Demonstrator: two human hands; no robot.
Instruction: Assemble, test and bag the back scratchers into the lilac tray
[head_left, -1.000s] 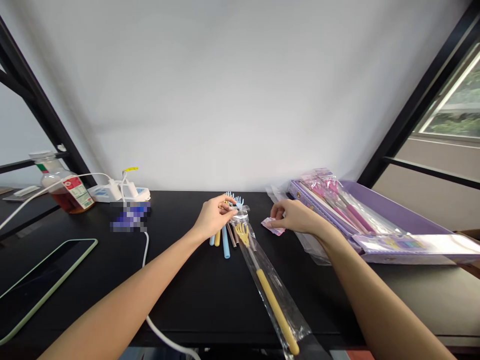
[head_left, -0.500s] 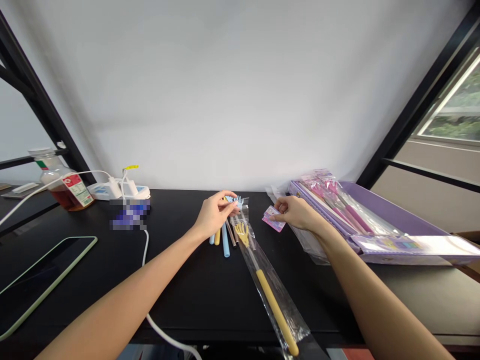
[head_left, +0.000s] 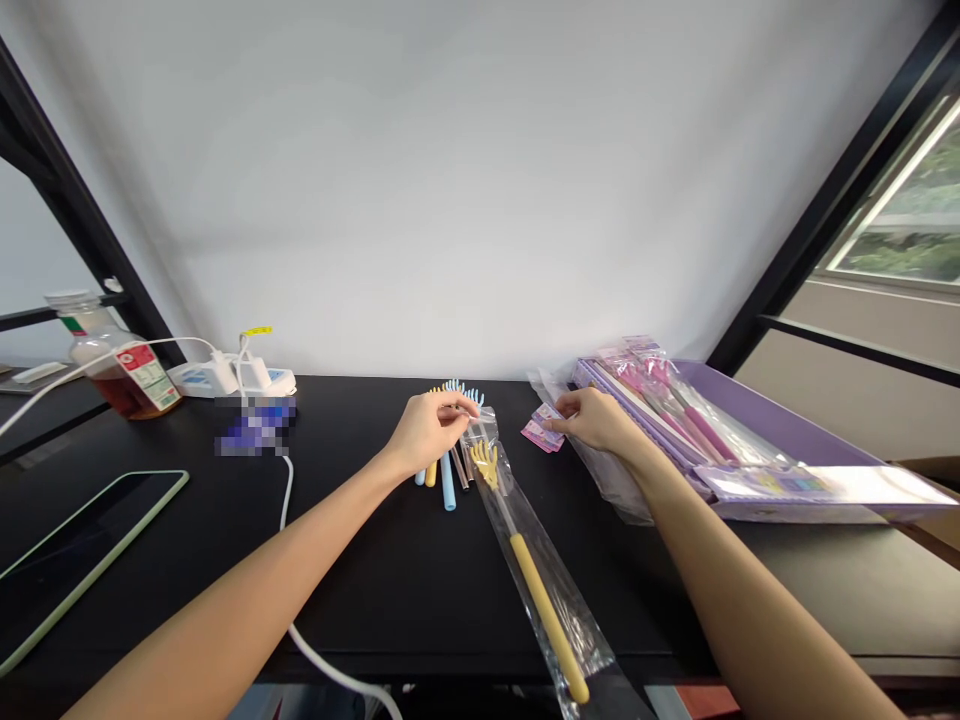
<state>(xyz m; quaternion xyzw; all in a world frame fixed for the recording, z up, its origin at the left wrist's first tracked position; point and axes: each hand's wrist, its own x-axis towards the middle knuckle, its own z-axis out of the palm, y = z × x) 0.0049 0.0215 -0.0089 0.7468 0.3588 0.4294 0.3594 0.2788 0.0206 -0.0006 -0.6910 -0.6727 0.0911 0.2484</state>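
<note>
From the head view, both forearms reach onto a black desk (head_left: 352, 590). The left grip (head_left: 427, 432) has its fingers drawn together at the top of a clear bag (head_left: 481, 425) and seems clamped on the thin film there, perhaps because slick plastic needs a tight pinch. The bag lies flat, running forward from just right of the grip, and holds a back scratcher (head_left: 521, 560) with a smooth yellow handle and a small ridged claw.

Under the left grip, a blue rod (head_left: 448, 485), a yellow rod (head_left: 430, 476) and a slim brown rod (head_left: 459, 470) splay out, while a blue claw (head_left: 459, 387) shows just beyond the fingers.

The right grip (head_left: 596, 420) has its fingers together at small pink cards (head_left: 541, 436) just to its left, but I cannot tell if it is clamped on them. Beyond it, a lilac tray (head_left: 780, 420) carries bagged pink-handled sticks (head_left: 694, 425). Well left of both grips stand a bottle (head_left: 127, 380) and a white power strip (head_left: 225, 380).
</note>
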